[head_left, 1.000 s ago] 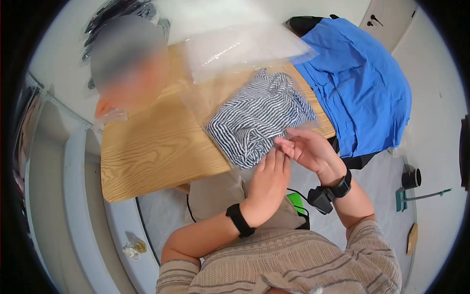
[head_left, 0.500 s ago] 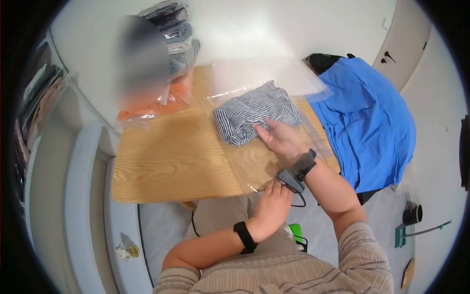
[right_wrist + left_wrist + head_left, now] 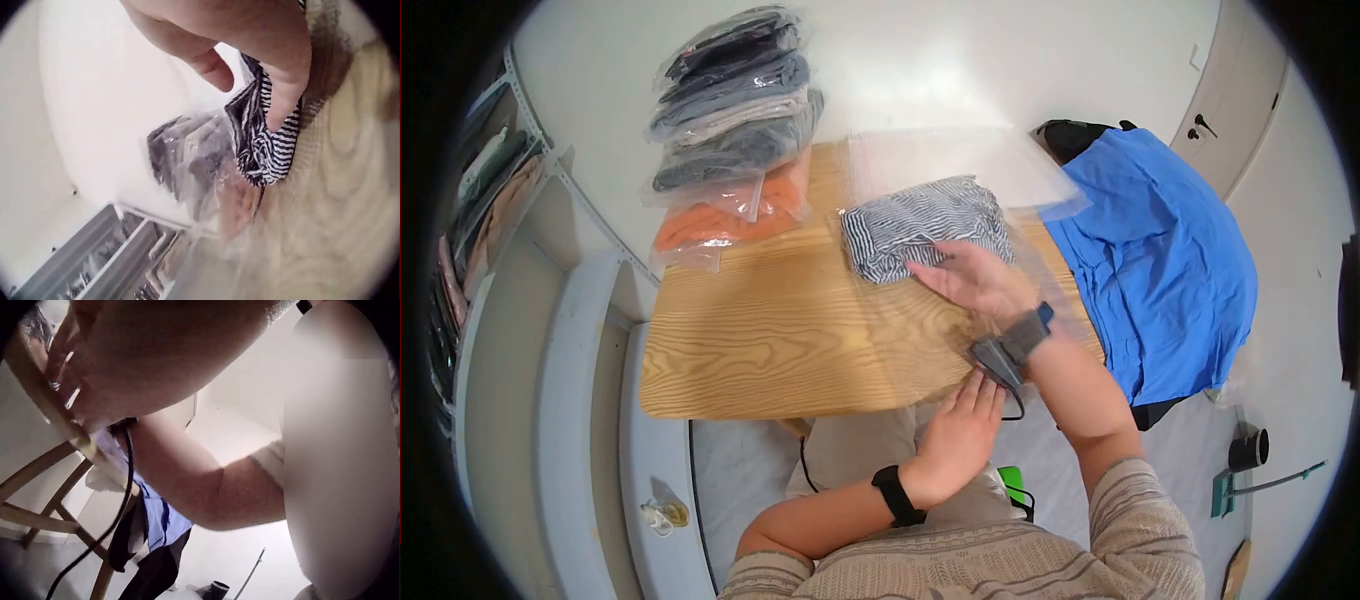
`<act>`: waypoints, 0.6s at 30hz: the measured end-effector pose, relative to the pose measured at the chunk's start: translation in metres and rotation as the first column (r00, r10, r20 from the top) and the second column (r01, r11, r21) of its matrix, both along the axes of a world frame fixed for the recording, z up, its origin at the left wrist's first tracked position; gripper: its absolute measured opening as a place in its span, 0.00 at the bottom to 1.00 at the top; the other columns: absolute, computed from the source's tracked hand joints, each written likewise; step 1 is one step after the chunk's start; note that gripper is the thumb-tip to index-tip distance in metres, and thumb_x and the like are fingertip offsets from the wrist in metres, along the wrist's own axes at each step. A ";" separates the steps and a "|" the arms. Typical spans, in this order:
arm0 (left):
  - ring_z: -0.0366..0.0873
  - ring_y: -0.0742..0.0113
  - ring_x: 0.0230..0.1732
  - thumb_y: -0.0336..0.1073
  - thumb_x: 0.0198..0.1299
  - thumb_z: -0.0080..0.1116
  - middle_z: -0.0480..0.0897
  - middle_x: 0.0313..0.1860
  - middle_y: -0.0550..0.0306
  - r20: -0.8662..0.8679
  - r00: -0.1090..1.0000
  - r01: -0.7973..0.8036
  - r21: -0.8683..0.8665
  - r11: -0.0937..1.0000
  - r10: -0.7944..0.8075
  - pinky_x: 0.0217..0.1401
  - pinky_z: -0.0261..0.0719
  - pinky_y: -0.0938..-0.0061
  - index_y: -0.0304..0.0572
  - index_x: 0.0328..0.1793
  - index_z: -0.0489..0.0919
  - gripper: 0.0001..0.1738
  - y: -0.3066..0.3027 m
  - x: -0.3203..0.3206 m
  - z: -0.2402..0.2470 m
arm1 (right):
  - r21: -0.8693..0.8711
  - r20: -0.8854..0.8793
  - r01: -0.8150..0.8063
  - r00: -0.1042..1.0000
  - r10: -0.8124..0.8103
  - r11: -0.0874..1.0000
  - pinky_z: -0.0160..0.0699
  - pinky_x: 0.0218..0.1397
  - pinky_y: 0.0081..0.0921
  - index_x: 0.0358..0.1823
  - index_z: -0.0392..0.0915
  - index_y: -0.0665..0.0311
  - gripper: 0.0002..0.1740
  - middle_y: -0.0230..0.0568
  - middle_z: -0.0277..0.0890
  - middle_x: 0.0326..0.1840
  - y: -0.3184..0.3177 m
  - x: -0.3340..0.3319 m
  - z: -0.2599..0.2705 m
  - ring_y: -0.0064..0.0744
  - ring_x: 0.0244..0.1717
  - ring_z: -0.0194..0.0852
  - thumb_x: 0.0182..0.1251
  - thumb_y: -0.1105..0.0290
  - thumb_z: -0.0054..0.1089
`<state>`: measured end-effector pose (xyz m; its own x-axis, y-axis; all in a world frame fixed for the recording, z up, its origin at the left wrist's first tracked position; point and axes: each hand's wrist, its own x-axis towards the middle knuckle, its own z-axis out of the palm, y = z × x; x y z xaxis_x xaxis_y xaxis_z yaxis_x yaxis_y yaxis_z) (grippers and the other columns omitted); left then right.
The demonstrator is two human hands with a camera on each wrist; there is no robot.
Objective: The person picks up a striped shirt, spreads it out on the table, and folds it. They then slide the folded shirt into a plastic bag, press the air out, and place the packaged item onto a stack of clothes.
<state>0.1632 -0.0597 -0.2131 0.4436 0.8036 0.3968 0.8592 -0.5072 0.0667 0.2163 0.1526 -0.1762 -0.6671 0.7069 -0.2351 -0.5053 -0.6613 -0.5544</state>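
A black-and-white striped cloth (image 3: pixel 920 215) lies bunched toward the back of the wooden table (image 3: pixel 730 340), with clear plastic film (image 3: pixel 940 335) stretching toward the front edge. My right hand (image 3: pixel 980 285) touches the cloth's near side, thumb and fingers apart. The right wrist view shows the right hand (image 3: pixel 244 37) with a fingertip against the striped cloth (image 3: pixel 278 150). Whether this hand is inside the plastic, I cannot tell. My left hand (image 3: pixel 960 435) rests at the front edge, fingers straight, against the film. In the left wrist view the left hand (image 3: pixel 150 356) is close-up and dark.
Bagged folded clothes (image 3: pixel 735 120) are stacked at the back left, with an orange item (image 3: pixel 730 215) lowest. More clear plastic (image 3: pixel 950 165) lies at the back. Blue cloth (image 3: pixel 1160 270) drapes beside the table's right side. Shelves (image 3: pixel 500 200) stand on the left.
My right hand has moved forward from beside the left hand, and the striped cloth now lies farther from the front edge. The head view has shifted, bringing the bagged stack fully into sight.
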 end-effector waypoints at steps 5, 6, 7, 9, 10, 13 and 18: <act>0.67 0.53 0.66 0.33 0.55 0.47 0.73 0.62 0.48 -0.003 1.000 0.029 -0.147 0.989 -0.029 0.64 0.68 0.64 0.35 0.60 0.73 0.24 -0.021 -0.032 0.026 | 0.413 0.370 -0.047 0.921 -0.121 0.909 0.67 0.65 0.30 0.67 0.58 0.73 0.28 0.51 0.64 0.64 -0.086 0.055 0.002 0.40 0.63 0.66 0.66 0.77 0.49; 0.67 0.53 0.66 0.33 0.55 0.47 0.73 0.62 0.48 0.002 0.999 0.032 -0.158 0.987 -0.032 0.64 0.68 0.64 0.35 0.60 0.73 0.24 -0.025 -0.045 0.031 | 0.460 0.496 -0.168 0.863 -0.095 0.872 0.66 0.64 0.29 0.68 0.59 0.70 0.28 0.47 0.64 0.66 -0.105 0.069 0.005 0.37 0.64 0.65 0.66 0.76 0.50; 0.69 0.55 0.65 0.33 0.55 0.50 0.72 0.63 0.49 0.013 0.990 0.138 -0.179 0.974 -0.138 0.63 0.70 0.64 0.37 0.59 0.73 0.24 -0.028 -0.059 0.038 | 0.545 0.548 -0.289 0.833 -0.074 0.787 0.67 0.63 0.27 0.68 0.60 0.70 0.28 0.44 0.65 0.65 -0.130 0.082 0.011 0.34 0.62 0.67 0.65 0.76 0.52; 0.70 0.57 0.63 0.34 0.55 0.52 0.72 0.63 0.50 0.028 0.968 0.248 -0.208 0.946 -0.247 0.61 0.72 0.65 0.38 0.59 0.74 0.23 -0.033 -0.080 0.062 | 0.564 0.653 -0.555 0.753 0.081 0.611 0.70 0.60 0.25 0.65 0.64 0.70 0.26 0.42 0.72 0.59 -0.161 0.109 0.035 0.30 0.57 0.71 0.65 0.76 0.54; 0.73 0.58 0.59 0.34 0.56 0.55 0.74 0.60 0.50 0.181 0.932 0.361 -0.374 0.855 -0.314 0.58 0.73 0.66 0.39 0.58 0.74 0.22 -0.036 -0.087 0.080 | 0.512 0.699 -0.687 0.682 0.215 0.515 0.72 0.58 0.24 0.63 0.68 0.70 0.24 0.43 0.76 0.54 -0.169 0.125 0.047 0.30 0.53 0.75 0.65 0.75 0.54; 0.81 0.66 0.41 0.37 0.58 0.59 0.82 0.41 0.54 0.454 0.840 0.458 -0.301 0.836 -0.296 0.45 0.77 0.70 0.40 0.50 0.78 0.15 -0.046 -0.120 0.110 | 0.433 0.695 -0.679 0.670 0.260 0.593 0.77 0.49 0.22 0.49 0.79 0.71 0.13 0.45 0.81 0.45 -0.157 0.167 0.080 0.28 0.41 0.80 0.64 0.74 0.56; 0.76 0.70 0.26 0.38 0.63 0.54 0.81 0.30 0.54 0.641 0.647 -0.181 -0.397 0.900 0.413 0.32 0.75 0.75 0.36 0.55 0.74 0.18 0.013 -0.158 0.075 | 0.653 0.685 -0.155 0.539 -0.490 0.741 0.72 0.37 0.19 0.49 0.72 0.69 0.21 0.34 0.77 0.32 -0.084 0.149 0.031 0.20 0.30 0.71 0.67 0.57 0.55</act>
<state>0.0049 -0.0462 -0.1380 -0.1523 0.9622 0.2258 0.5987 -0.0920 0.7957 0.3657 0.0682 -0.1449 -0.2749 0.9588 -0.0712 0.2893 0.0119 -0.9572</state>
